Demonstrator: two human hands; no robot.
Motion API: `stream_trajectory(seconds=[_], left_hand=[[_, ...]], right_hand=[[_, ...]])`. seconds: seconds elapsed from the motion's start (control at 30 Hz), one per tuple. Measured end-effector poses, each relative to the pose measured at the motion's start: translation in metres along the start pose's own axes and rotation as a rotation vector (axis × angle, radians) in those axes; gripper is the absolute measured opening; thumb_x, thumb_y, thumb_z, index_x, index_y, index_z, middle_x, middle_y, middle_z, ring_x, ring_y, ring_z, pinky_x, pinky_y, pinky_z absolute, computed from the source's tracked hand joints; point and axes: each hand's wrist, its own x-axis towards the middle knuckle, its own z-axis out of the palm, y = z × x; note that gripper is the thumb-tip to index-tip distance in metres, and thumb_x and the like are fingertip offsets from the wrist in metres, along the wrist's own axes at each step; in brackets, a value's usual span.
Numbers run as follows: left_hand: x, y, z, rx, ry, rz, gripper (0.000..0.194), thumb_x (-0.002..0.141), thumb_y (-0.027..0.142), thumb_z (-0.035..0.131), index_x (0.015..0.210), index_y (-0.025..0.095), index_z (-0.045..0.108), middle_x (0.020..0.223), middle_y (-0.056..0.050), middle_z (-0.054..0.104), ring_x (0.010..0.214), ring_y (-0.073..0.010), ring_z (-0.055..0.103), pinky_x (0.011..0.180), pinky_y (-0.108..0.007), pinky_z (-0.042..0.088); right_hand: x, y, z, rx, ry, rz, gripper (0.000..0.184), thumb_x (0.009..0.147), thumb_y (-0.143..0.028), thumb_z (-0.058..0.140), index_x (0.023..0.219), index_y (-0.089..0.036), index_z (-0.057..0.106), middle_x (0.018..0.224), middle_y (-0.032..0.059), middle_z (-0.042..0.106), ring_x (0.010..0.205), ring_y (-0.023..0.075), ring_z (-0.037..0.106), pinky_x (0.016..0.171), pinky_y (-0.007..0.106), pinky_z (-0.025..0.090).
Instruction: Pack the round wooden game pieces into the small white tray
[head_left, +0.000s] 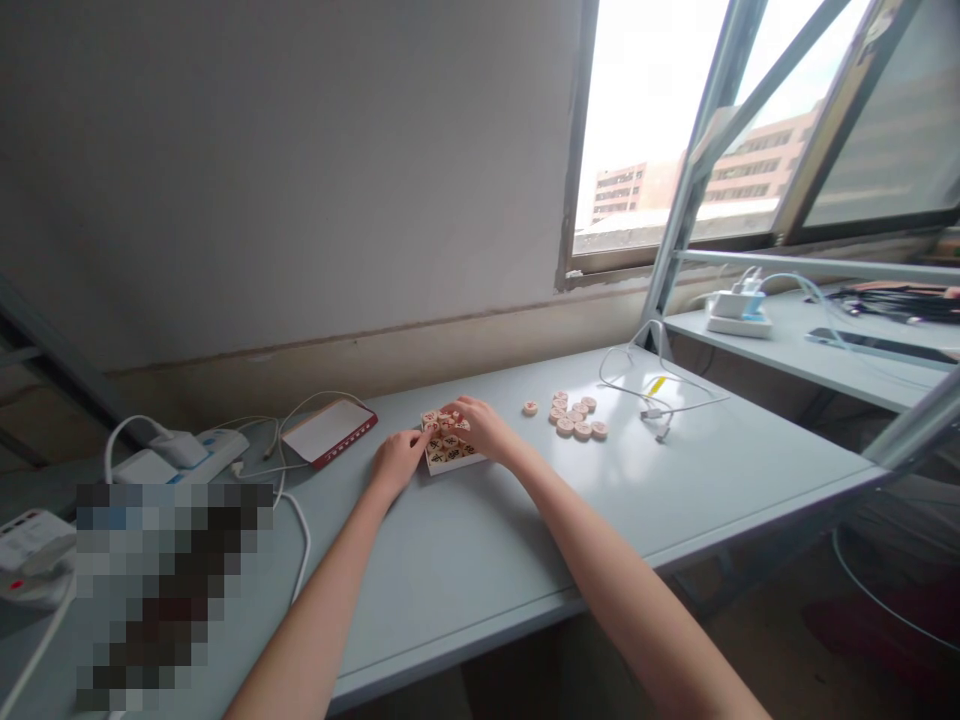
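1. Two bare arms reach over the grey worktop (480, 540) to a small white box (450, 447) near its back edge, about halfway along.
2. The left hand (397, 462) rests against the box's left side, likely to keep it from sliding. Its fingers look curled in, but I cannot tell if they grip anything.
3. The right hand (484, 428) sits on the box's right top corner. Its fingers are pinched close together on a round wooden piece (448, 412) lying among the pieces packed flat in the box.
4. The packed pieces lie in neat rows so they fit. They are too small to count.
5. A loose pile of pieces (576, 417) waits just to the right, about nine, with one single piece (530, 408) lying apart between pile and box.
6. One red-edged lid (330, 432) lies left of the box, white inside up.
7. A white cable (652, 392) curls further right, and a power strip (184, 452) sits near the left back corner.
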Motion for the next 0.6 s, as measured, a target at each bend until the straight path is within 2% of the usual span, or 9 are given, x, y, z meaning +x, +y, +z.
stream_trajectory(seconds=[0.2,0.43,0.5,0.6], left_hand=[[0.001,-0.002,0.003,0.034,0.018,0.000,0.044,0.083,0.047,0.033,0.088,0.019,0.067,0.089,-0.007,0.067,0.080,-0.0179,0.057,0.064,-0.022,0.034],[0.001,-0.005,0.004,-0.003,0.035,0.054,0.047,0.085,0.044,0.028,0.087,0.017,0.066,0.090,-0.010,0.066,0.082,-0.0194,0.057,0.067,-0.024,0.036],[0.001,-0.006,0.004,-0.003,0.030,0.082,0.047,0.086,0.043,0.027,0.085,0.016,0.065,0.089,-0.010,0.066,0.080,-0.0193,0.057,0.067,-0.024,0.035],[0.002,-0.008,0.003,0.008,0.017,0.107,0.046,0.087,0.038,0.025,0.080,0.015,0.064,0.083,-0.010,0.066,0.076,-0.0183,0.056,0.065,-0.024,0.034]], right_hand=[[0.000,0.003,0.002,0.046,0.003,0.033,0.019,0.080,-0.021,0.055,0.098,-0.017,0.057,0.092,0.0057,0.055,0.081,0.0138,0.053,0.071,0.023,0.038],[0.002,0.000,-0.011,-0.053,-0.020,0.085,0.023,0.087,-0.015,0.038,0.100,-0.021,0.056,0.093,0.0042,0.057,0.081,0.0128,0.054,0.071,0.023,0.035],[0.001,0.008,-0.020,-0.150,0.062,0.174,0.024,0.086,-0.015,0.037,0.100,-0.021,0.056,0.096,0.0049,0.057,0.085,0.0144,0.053,0.073,0.025,0.035],[-0.005,0.022,-0.034,-0.392,0.185,0.471,0.023,0.082,-0.014,0.042,0.100,-0.017,0.055,0.102,0.0101,0.054,0.091,0.0200,0.050,0.075,0.030,0.034]])
